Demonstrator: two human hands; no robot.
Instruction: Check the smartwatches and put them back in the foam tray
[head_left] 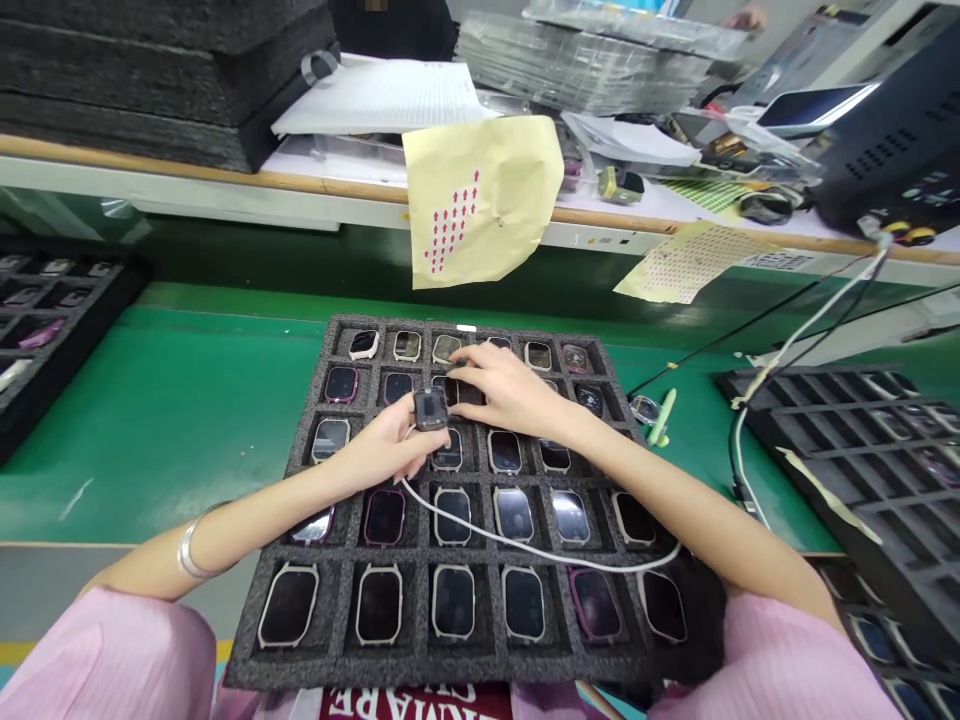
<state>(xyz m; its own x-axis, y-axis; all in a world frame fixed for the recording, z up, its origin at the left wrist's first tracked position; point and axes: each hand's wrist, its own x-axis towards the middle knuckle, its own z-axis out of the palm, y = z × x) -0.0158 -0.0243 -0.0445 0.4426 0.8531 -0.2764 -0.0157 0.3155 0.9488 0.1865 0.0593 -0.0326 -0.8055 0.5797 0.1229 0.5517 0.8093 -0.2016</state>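
Observation:
A black foam tray [442, 672] with rows of compartments lies in front of me, most of them holding a square smartwatch face without a strap, such as the light-framed smartwatch [454, 602]. Above its middle, my left hand [401, 440] is closed around a small black square device [430, 409], its dark face up. A white cable [517, 543] runs from that hand across the tray to the right. Just right of it, my right hand [506, 388] reaches into a second-row compartment, thumb and fingers around a dark smartwatch [469, 392], which they partly cover.
More foam trays stand at the left [82, 310] and right [870, 460]. A green pen-like tool [663, 416] lies beside the tray. Above, a shelf [360, 190] carries foam blocks [150, 80], papers and clear plastic trays [577, 60]. A yellow sheet [487, 200] hangs over its edge.

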